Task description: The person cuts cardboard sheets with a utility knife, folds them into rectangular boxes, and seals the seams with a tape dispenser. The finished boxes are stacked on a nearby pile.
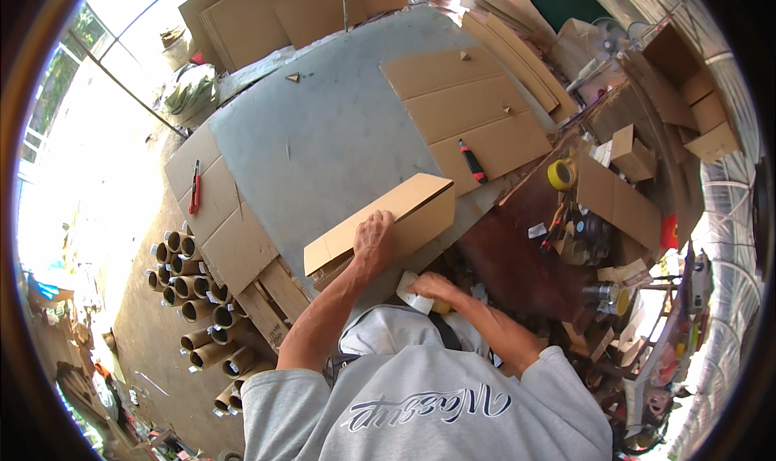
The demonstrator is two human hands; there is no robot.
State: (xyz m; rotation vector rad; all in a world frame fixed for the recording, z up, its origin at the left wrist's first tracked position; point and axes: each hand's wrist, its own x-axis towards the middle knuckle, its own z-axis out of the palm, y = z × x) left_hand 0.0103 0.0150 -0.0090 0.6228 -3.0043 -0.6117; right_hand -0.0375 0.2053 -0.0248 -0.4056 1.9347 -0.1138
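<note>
A long folded cardboard piece [388, 218] lies at a slant across the near edge of the grey tabletop [291, 140]. My left hand [374, 241] rests on it with the fingers curled over its upper edge, gripping it. Close to my body, below the table's edge, my right hand [431, 286] has its fingers on a white object [414, 292], possibly a tape roll; part of it is hidden by the hand. A bit of yellow shows beneath that hand.
Flat cardboard sheets [448, 103] lie at the right, bearing a black-and-red utility knife [473, 161]. On the left cardboard [224, 218] lies a red box cutter [194, 188]. Cardboard tubes [197, 287] stand below left. Yellow tape [561, 174] and open boxes [706, 106] are at right.
</note>
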